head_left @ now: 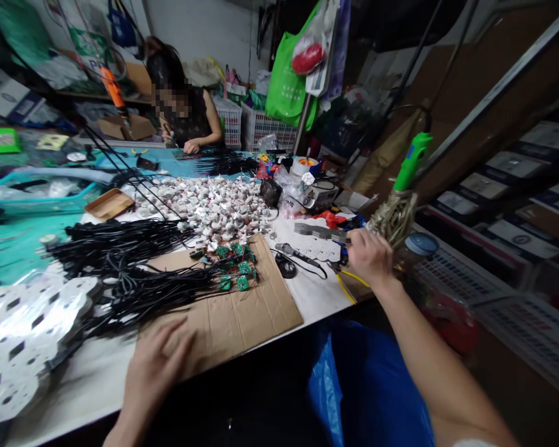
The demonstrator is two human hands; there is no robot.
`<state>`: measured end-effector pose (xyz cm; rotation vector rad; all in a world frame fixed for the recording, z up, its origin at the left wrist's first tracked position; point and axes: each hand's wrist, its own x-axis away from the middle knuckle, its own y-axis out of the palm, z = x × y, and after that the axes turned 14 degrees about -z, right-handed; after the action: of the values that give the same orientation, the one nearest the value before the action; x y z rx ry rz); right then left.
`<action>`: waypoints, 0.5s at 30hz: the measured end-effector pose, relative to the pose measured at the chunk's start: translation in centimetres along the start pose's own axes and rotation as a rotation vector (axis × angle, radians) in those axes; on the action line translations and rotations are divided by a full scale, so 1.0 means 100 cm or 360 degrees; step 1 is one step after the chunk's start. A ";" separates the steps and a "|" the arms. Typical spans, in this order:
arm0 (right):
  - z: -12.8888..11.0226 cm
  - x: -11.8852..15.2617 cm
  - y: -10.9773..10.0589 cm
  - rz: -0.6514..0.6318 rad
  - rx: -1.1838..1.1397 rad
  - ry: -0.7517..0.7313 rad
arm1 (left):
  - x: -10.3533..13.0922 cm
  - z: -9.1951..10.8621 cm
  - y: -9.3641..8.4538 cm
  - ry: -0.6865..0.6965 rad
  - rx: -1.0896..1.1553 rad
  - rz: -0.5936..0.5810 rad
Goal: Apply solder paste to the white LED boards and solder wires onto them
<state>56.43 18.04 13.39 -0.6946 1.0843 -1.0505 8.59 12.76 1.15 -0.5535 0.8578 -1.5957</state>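
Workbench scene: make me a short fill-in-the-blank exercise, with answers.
The small circuit boards are ____.
The flat brown sheet under them is made of ____.
The hand at the grey strips is the person's ____ one.
The big plastic bag below the table edge is ____.

Missing words: green; cardboard; right; blue.

The left hand (159, 352) is blurred; the left edge crops the white panel (32, 329); the right hand (370, 256) partly hides the gray strips (317, 231).
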 end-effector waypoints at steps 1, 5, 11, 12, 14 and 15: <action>-0.006 -0.004 -0.011 0.0051 0.0010 -0.0061 | -0.010 0.006 -0.017 -0.0078 0.0150 0.0217; -0.040 -0.020 -0.052 0.0196 0.0032 -0.0348 | -0.052 0.031 -0.080 -0.0225 0.0640 0.1271; -0.118 -0.012 -0.078 0.0188 -0.0251 -0.0732 | -0.034 0.029 -0.046 -0.0264 0.1734 0.1630; -0.132 -0.005 -0.076 0.0149 -0.0342 -0.0799 | -0.021 0.027 -0.030 -0.0335 0.1739 0.1415; -0.157 0.009 -0.062 0.0007 -0.0564 -0.0938 | 0.005 0.022 -0.002 -0.0455 0.1569 0.1063; -0.169 0.017 -0.052 -0.0091 -0.0683 -0.0994 | 0.016 0.020 0.008 -0.0454 0.1446 0.0814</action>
<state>38.98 15.10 11.47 -1.3022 0.7392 -0.5747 10.28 10.69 1.63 0.0976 -0.0045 -1.2161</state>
